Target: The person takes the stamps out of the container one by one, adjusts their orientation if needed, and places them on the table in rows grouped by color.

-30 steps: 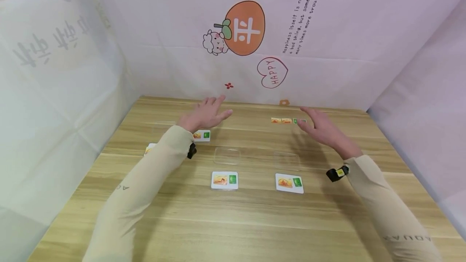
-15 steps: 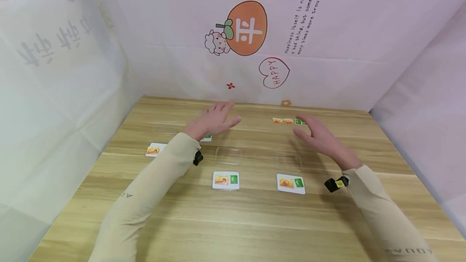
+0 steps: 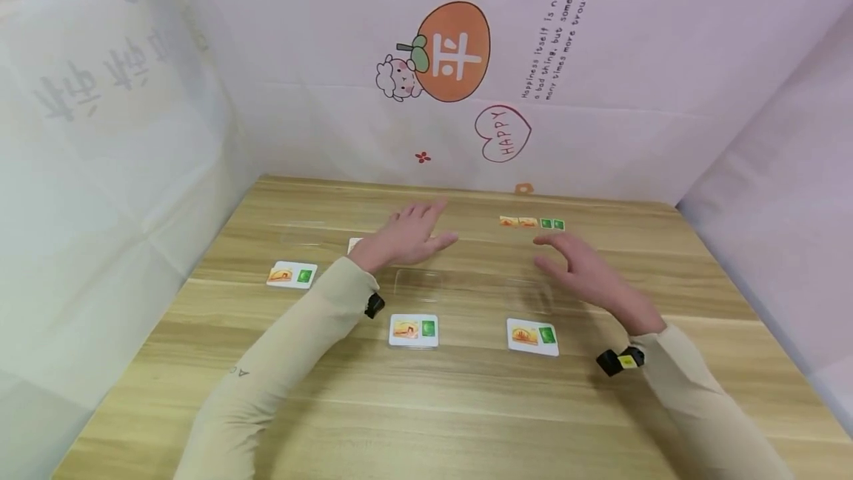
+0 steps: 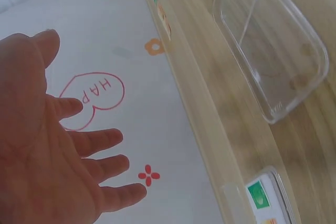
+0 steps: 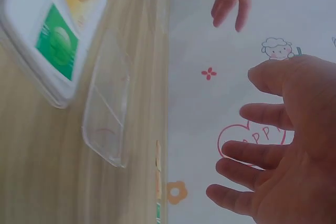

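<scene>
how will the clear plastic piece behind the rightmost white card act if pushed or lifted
The clear plastic piece is probably stiff: its rim and corners look crisp. Thin, see-through walls suggest it is light and might crack if squeezed. Lying flat on the smooth-looking table, it would likely slide rather than roll or tip.

We look down on a wood-grain table [image 3: 426, 421], its grain running side to side. Near the middle lies a clear plastic tray [image 3: 417, 285] — our hub for the dial. At 6 o'clock sits a white card [image 3: 413, 330] bearing orange and green pictures; at 4, a matching card [image 3: 533, 337]; at 9, a third card [image 3: 292, 275]. A second tray [image 3: 526, 295] rests at 3. At 10, we find a partly hidden card [image 3: 353, 246] and, beyond, another tray [image 3: 303, 233]. At 2 — four small printed pieces [image 3: 528, 222] in a row, two orange, two green.
</scene>
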The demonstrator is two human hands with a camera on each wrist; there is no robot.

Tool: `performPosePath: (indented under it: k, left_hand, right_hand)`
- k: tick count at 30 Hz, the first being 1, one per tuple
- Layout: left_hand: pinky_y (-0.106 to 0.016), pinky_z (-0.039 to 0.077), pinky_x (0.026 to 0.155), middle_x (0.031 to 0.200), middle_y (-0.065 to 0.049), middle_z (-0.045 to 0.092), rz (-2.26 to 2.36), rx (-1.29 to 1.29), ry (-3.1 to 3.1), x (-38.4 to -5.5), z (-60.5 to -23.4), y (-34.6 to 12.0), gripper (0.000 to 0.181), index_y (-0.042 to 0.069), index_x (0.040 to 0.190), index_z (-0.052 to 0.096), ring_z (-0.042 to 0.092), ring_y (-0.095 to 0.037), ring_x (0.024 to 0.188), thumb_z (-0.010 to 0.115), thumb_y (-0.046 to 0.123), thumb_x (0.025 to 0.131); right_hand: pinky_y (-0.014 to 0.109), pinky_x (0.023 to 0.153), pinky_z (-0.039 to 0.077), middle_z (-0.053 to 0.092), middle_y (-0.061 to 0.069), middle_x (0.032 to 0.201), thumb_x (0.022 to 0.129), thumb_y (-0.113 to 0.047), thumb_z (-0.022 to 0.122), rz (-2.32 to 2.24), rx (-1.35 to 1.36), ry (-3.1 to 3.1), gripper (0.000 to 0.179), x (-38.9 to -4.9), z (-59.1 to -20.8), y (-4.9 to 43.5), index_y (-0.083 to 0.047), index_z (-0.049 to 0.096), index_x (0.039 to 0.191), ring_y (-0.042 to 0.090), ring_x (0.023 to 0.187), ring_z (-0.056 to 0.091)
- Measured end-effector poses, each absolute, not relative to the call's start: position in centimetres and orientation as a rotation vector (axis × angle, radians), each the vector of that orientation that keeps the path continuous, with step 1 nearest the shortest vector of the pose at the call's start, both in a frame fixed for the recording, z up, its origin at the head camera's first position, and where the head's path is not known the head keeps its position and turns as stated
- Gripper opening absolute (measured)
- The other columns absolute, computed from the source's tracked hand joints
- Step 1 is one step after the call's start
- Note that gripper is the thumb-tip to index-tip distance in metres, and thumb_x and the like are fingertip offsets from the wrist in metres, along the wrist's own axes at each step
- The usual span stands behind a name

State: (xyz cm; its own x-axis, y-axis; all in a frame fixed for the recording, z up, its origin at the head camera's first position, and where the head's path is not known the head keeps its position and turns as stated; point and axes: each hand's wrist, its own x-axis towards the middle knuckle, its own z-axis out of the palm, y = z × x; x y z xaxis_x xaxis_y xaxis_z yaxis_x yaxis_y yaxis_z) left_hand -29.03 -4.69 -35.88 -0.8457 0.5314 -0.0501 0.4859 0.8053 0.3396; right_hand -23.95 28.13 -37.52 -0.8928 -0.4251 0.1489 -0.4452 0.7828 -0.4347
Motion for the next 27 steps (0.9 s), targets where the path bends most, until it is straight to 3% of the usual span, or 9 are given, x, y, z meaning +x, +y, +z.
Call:
performPosePath:
  k: [8, 19, 27]
  left_hand:
    - [-0.062, 0.025, 0.115, 0.160, -0.013, 0.026, 0.433, 0.778, 2.868, -28.0, -36.2, -3.5, 0.075, 0.023, 0.158, 0.010, 0.024, -0.037, 0.148, 0.035, 0.062, 0.099]
    - [-0.056, 0.032, 0.113, 0.157, -0.016, 0.033, 0.339, 0.779, 2.855, -26.2, -36.4, -1.7, 0.075, 0.021, 0.158, 0.014, 0.032, -0.037, 0.144, 0.037, 0.061, 0.099]
    - [-0.050, 0.032, 0.115, 0.157, -0.013, 0.035, 0.305, 0.916, 2.811, -24.7, -37.1, 0.3, 0.073, 0.017, 0.156, 0.022, 0.034, -0.033, 0.144, 0.034, 0.061, 0.099]
  right_hand:
    - [0.052, 0.087, 0.051, 0.056, 0.020, 0.133, 0.100, -0.030, 0.055, 0.724, 0.743, -2.946, 0.039, -23.0, -39.2, 28.2, -0.004, 0.058, 0.129, 0.039, 0.117, 0.056]
    - [0.030, 0.076, 0.052, 0.065, 0.008, 0.108, 0.097, -0.026, 0.061, 0.744, 0.763, -2.950, 0.029, -21.7, -39.9, 28.6, -0.005, 0.065, 0.118, 0.016, 0.091, 0.059]
    - [0.026, 0.073, 0.052, 0.065, 0.004, 0.103, 0.094, -0.020, 0.066, 0.736, 0.792, -2.938, 0.023, -21.0, -41.0, 29.1, -0.006, 0.068, 0.112, 0.011, 0.086, 0.059]
